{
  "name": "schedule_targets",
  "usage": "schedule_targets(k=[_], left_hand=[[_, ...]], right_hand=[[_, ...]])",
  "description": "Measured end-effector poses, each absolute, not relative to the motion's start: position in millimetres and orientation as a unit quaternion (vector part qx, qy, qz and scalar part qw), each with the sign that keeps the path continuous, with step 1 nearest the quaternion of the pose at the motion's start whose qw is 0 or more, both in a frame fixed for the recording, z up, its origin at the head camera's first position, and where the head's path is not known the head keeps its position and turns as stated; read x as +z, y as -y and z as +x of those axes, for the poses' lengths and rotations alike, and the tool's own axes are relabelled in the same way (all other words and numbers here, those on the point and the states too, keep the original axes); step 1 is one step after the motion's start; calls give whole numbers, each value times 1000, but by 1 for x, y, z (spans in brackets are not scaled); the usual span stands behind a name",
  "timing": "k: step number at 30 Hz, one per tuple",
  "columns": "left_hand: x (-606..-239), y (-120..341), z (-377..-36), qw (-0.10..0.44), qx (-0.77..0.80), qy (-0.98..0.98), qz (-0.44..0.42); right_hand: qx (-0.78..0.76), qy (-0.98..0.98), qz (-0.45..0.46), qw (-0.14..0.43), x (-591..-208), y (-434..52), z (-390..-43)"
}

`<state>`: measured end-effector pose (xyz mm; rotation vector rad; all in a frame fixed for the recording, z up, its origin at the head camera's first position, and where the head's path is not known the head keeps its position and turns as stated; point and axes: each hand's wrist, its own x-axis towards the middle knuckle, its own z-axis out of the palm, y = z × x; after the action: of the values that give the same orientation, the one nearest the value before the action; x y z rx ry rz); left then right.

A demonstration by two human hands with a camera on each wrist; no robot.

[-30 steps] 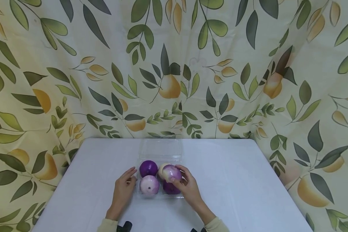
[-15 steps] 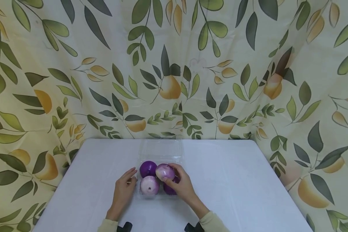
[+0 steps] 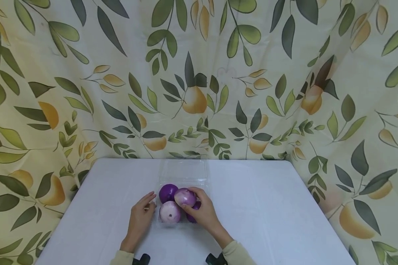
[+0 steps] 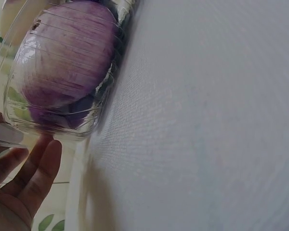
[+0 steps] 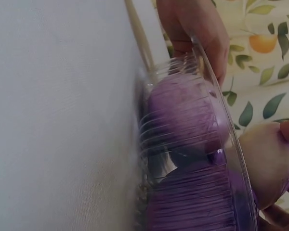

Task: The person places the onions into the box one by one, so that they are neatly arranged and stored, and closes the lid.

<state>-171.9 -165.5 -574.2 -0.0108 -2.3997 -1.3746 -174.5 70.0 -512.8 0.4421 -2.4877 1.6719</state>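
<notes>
Purple-and-white round onion [image 3: 185, 197], clasped by the right hand [image 3: 202, 212], has drifted left and lower over the clear plastic tray [image 3: 203, 184], nearly seated, while the relaxed left hand [image 3: 140, 217] steadies the tray's side.

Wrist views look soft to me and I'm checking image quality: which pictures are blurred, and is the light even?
Head view: sharp, even light, onion in the right hand clear. Left wrist view: clear tray soft, tablecloth hazy. Right wrist view: dim, everything blurred.

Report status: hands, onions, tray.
Right hand grips an onion over the tray. Left hand open, fingers on tray's left edge. Three onions in tray; lid open behind. Nothing in the way.
</notes>
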Motion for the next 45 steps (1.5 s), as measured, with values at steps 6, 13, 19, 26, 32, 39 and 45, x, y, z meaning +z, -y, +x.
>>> schedule_targets(k=[6, 13, 19, 26, 32, 39, 45], left_hand=[[-577, 166, -172, 196, -483, 853, -7], [-576, 166, -172, 193, -482, 855, -8], [-577, 165, -174, 191, -485, 853, -7], [-579, 161, -173, 182, -488, 853, -6], [-575, 160, -177, 203, -480, 853, -22], [-577, 163, -174, 205, -481, 852, -12], [-577, 165, -173, 205, -482, 851, -20]], right_hand=[[517, 835, 172, 69, -538, -72, -184], [498, 847, 174, 65, -540, -71, -185], [477, 859, 170, 75, -537, -70, -185], [453, 869, 178, 86, -539, -72, -181], [440, 873, 184, 99, -538, -72, -184], [425, 875, 197, 122, -539, -68, -185], [414, 876, 207, 138, -539, -66, -186]])
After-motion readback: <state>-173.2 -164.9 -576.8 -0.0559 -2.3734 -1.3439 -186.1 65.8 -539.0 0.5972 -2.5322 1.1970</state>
